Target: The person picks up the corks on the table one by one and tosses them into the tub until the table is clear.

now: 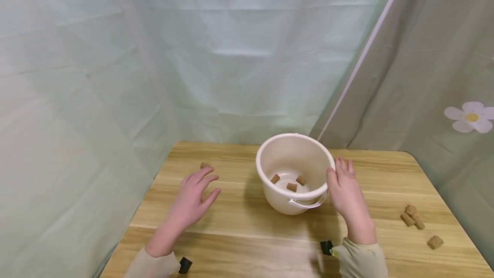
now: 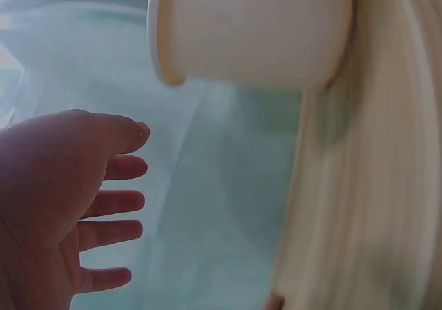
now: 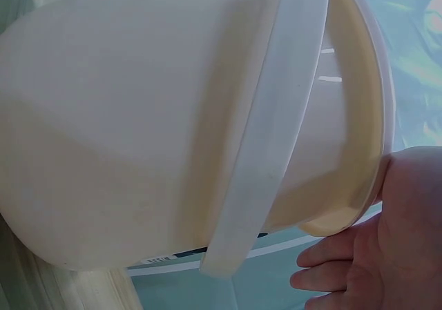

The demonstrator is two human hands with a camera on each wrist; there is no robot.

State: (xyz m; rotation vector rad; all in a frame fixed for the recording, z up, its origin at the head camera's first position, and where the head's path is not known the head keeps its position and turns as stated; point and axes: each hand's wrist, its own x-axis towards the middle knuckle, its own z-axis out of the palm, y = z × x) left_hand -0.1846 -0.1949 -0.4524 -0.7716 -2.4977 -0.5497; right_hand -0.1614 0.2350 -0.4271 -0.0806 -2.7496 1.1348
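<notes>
Right now the white bucket [image 1: 277,196] stands upright, mid-surface [image 1: 251,248] toward the far side, three corks [image 1: 292,187] lying inside! The right hand [image 1: 344,190] pinches its right rim, thumb against fingers; over on the left, the left hand [image 1: 191,203] hovers, fingers loosely spread and empty, near a lone cork [image 1: 205,165]. Four more corks [image 1: 407,219] sit far right of the bucket.
</notes>
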